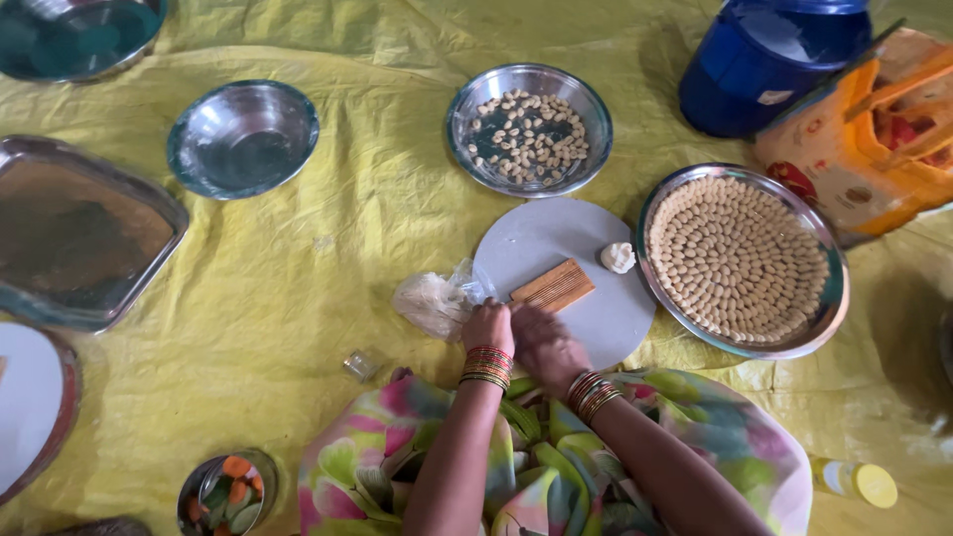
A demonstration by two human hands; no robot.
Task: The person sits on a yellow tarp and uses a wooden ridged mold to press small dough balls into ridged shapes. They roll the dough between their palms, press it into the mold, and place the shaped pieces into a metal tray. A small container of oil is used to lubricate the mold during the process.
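Shaping dough looks to be in hand: the left hand (487, 328) and right hand (544, 342) press together, curled shut, on the round board (556, 238) beside the ribbed wooden comb (552, 286). What they hold is hidden. Any next piece must come off the dough lump (617, 257) at the board's edge.

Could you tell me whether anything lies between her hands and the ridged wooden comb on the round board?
Nothing visible does. The left hand and right hand rest at the round board edge, just beside the ridged wooden comb.
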